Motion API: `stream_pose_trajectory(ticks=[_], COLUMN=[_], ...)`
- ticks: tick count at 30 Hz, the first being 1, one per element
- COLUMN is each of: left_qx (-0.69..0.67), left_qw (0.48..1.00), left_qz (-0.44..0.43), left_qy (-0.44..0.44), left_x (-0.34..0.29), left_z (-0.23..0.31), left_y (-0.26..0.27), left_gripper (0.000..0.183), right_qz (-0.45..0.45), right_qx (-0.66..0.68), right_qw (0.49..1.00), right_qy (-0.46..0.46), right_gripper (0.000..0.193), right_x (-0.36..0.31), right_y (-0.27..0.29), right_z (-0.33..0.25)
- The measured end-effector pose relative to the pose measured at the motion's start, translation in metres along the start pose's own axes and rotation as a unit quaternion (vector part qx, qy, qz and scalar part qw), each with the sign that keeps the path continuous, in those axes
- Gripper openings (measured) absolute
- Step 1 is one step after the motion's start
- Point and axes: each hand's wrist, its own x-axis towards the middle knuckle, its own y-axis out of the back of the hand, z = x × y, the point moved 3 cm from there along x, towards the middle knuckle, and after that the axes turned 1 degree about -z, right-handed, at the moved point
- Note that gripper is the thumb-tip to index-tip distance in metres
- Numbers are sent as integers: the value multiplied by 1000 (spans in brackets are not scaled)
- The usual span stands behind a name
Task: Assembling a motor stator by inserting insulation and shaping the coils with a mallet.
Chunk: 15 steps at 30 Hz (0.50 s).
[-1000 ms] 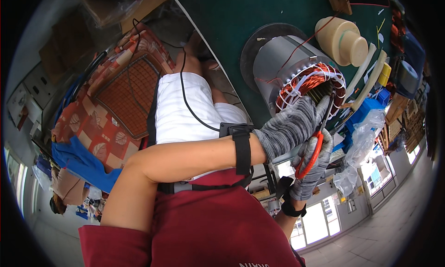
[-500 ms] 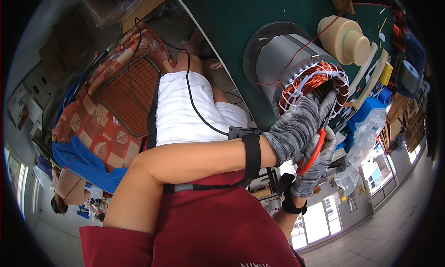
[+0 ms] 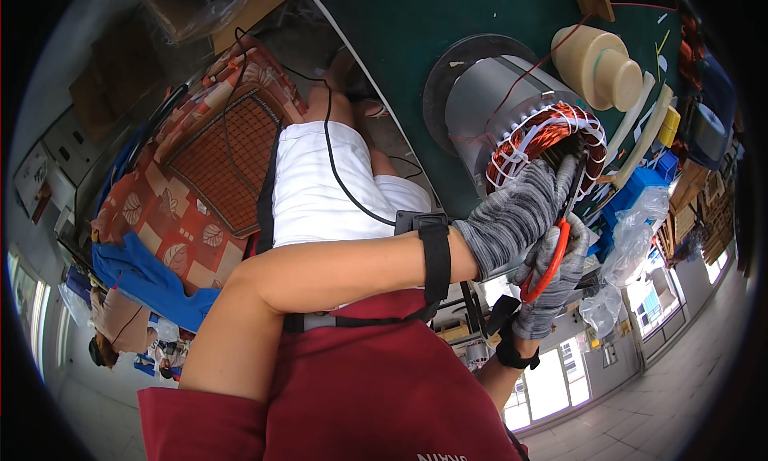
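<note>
at two o'clock on the green bench (image 3: 384, 45), our left hand (image 3: 516, 213) hides the near edge of the motor stator (image 3: 500, 109), a grey cylinder crowned with copper windings (image 3: 544, 129) laced in white. our gloved left hand presses on the coil. our right hand (image 3: 552, 281), at four o'clock, is curled round red-handled scissors (image 3: 552, 249); their tips are hard to make out.
</note>
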Motion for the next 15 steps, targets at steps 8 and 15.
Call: stream_pose_trajectory(ticks=[8, 15], left_qx=[267, 377], left_qw=[915, 830], left_qz=[44, -79], left_qy=[-300, -404], left_x=[-7, 9], left_z=[3, -35], left_y=[67, 94], left_gripper=[16, 27], right_qz=[41, 216], right_qx=[38, 289], right_qw=[987, 930], right_qy=[154, -73], right_gripper=[48, 40], right_x=[-36, -27], right_y=[53, 77], right_z=[75, 202])
